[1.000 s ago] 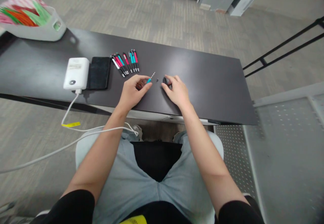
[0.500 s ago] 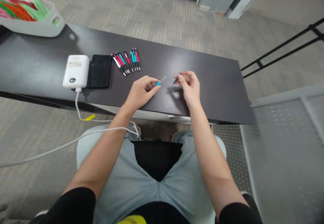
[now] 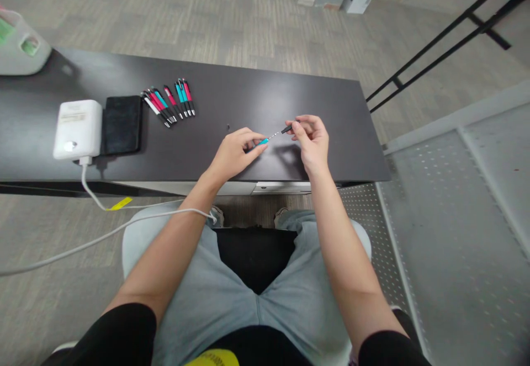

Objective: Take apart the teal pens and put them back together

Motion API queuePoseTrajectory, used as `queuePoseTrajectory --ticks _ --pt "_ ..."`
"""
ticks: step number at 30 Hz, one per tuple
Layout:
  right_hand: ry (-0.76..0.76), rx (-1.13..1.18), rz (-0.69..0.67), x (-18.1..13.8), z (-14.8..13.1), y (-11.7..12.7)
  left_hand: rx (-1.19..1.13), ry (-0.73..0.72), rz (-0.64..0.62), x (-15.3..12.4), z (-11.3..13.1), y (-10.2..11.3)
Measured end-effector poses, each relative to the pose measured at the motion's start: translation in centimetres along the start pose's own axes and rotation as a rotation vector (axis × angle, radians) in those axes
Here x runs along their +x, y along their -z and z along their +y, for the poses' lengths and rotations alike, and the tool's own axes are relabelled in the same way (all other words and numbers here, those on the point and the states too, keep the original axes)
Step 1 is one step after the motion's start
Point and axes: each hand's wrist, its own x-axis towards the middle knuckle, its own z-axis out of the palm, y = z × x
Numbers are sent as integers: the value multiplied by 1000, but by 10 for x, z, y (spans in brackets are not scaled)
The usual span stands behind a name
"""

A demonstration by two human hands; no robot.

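Note:
My left hand [image 3: 232, 152] pinches the teal barrel [image 3: 264, 142] of a pen over the dark tabletop. A thin refill tip [image 3: 273, 135] pokes out of that barrel toward the right. Between the thumb and fingers of my right hand [image 3: 311, 141] is a black pen grip [image 3: 286, 129], its end close to the refill tip; a small gap seems to lie between them. Up and left of my hands, several pens [image 3: 169, 104] in pink, teal and white with black grips lie side by side.
The dark tabletop [image 3: 248, 95] carries a white power bank [image 3: 78, 128] with a white cable [image 3: 89, 186] that runs over my left forearm. Beside it lies a black flat case [image 3: 121, 125]. A white basket [image 3: 25, 51] stands at the far left. One tiny dark bit [image 3: 227, 127] rests above my left hand.
The black grip in my right hand and the refill tip in my left have come closer and now nearly line up. The whole view has shifted toward the right.

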Motion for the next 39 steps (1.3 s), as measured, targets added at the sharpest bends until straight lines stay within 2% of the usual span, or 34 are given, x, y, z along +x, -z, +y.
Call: queuePoseTrajectory --ticks 9,20,31,36,39 --pt "-28 47 9 -12 6 30 -10 -47 -66 18 11 -31" --pt "-62 68 78 -17 8 63 3 -67 -96 30 20 -56" --pt "-66 135 -45 -26 -4 53 -4 -148 -61 29 13 -60" --pt "-47 45 -53 -25 -7 51 15 -172 -14 27 15 -53" --pt "1 -93 -71 -26 -8 51 32 -204 5 24 17 -47"
